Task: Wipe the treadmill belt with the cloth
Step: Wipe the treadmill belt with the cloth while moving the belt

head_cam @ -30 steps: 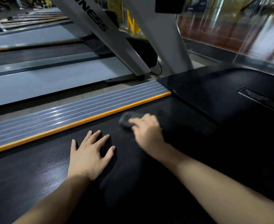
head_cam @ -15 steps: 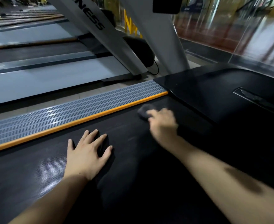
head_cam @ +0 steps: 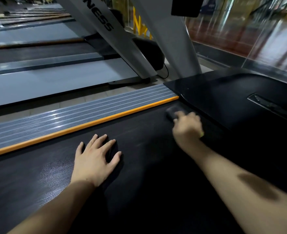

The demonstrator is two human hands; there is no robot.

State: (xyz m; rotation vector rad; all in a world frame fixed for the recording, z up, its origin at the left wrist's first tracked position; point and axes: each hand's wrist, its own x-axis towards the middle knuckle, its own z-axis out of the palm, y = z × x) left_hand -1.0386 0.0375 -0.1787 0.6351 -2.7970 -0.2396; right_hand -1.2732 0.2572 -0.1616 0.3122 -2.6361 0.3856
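Note:
The black treadmill belt (head_cam: 139,166) fills the lower part of the head view. My left hand (head_cam: 95,159) lies flat on it with fingers spread. My right hand (head_cam: 187,128) is stretched forward and blurred, holding a small dark grey cloth (head_cam: 171,111) against the belt close to the black motor cover. Only the front corner of the cloth shows beyond my fingers.
An orange strip (head_cam: 82,127) and a ribbed grey side rail (head_cam: 63,115) border the belt on the left. The glossy black motor cover (head_cam: 232,98) rises at the front right. Grey uprights (head_cam: 171,39) and a neighbouring treadmill (head_cam: 38,81) stand beyond.
My right hand has slid the cloth forward along the belt, from beside my left hand up to the edge of the motor cover. My left hand has stayed flat in place.

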